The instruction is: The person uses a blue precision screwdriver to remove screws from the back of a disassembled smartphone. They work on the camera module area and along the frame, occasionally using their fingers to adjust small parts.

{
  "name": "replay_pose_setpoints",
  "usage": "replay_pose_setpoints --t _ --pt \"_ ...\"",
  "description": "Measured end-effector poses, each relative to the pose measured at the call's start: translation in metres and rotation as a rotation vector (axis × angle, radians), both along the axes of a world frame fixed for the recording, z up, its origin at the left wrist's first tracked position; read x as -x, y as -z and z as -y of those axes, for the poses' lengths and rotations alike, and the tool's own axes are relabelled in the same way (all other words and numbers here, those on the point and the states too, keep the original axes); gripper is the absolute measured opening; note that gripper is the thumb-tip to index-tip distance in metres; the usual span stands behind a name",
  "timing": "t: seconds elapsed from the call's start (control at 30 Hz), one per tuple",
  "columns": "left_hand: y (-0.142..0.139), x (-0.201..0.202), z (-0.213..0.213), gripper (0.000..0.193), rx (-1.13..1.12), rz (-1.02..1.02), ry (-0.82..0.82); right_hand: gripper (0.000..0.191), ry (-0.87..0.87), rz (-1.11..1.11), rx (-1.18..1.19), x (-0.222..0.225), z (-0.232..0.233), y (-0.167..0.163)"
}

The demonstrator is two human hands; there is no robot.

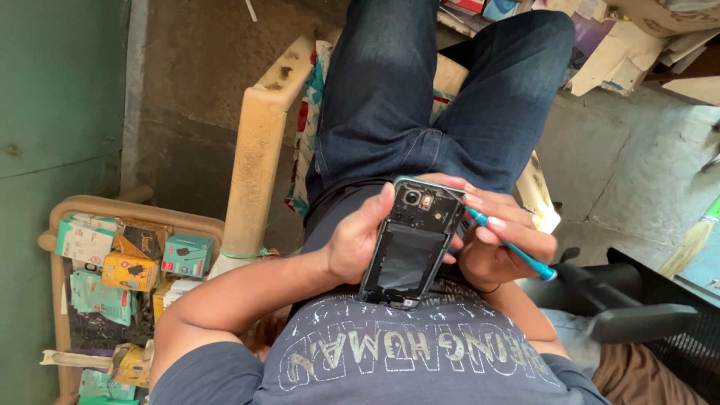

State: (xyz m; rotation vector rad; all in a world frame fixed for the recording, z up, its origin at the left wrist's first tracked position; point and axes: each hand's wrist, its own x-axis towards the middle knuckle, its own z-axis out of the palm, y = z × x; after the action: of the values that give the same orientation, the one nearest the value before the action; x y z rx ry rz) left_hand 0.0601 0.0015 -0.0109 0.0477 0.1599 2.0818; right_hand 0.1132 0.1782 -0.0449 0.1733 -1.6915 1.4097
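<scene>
Phone [411, 244] with its back cover off was sitting in the person's lap area, held over a dark printed shirt, camera end pointing toward the far side. You could see the black battery [406, 259] filling the middle and the camera block [413, 198] near the top.

Left hand [354, 244] was wrapped around the phone's left edge, fingers curled snug, thumb up along the side. Right hand [491, 240] was closed around the right edge and also pinched a thin blue tool [514, 247], its tip touching the frame up near the top right corner.

My take on doing this bit well: keep the tip shallow and flat along the frame, stay away from the battery, and let the left hand do the steadying so nothing slips.

Off to the left there was a cane stool [135, 214] piled with small coloured boxes [124, 262], and a pale plastic chair [259, 142] under the jeans.
</scene>
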Motion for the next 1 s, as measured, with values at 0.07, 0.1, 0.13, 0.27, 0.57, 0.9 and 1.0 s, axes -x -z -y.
replay_pose_setpoints --t 0.07,0.1,0.13,0.27,0.57,0.9,1.0 --pt "-0.001 -0.002 -0.001 0.072 0.005 0.022 0.011 0.021 -0.016 0.061 -0.061 -0.002 -0.003 -0.002" --pt "-0.001 -0.001 0.0 0.073 0.018 0.016 0.01 0.021 -0.024 0.062 -0.053 -0.001 -0.004 -0.003" --pt "-0.001 -0.002 0.0 0.074 0.029 0.015 0.011 0.021 -0.031 0.068 -0.048 -0.002 -0.005 -0.004" --pt "0.0 -0.003 0.0 0.072 0.026 -0.049 0.006 0.022 -0.099 0.121 -0.083 -0.003 -0.007 -0.009" --pt "0.003 -0.007 -0.003 0.069 -0.028 0.087 0.002 0.026 -0.035 0.119 -0.016 -0.007 -0.006 -0.011" --pt "0.006 -0.008 -0.001 0.069 0.001 0.072 -0.033 0.02 -0.065 0.108 -0.041 -0.002 -0.004 -0.01" --pt "0.007 -0.01 -0.001 0.066 -0.004 0.048 -0.052 0.019 -0.098 0.136 -0.077 0.0 -0.005 -0.011"
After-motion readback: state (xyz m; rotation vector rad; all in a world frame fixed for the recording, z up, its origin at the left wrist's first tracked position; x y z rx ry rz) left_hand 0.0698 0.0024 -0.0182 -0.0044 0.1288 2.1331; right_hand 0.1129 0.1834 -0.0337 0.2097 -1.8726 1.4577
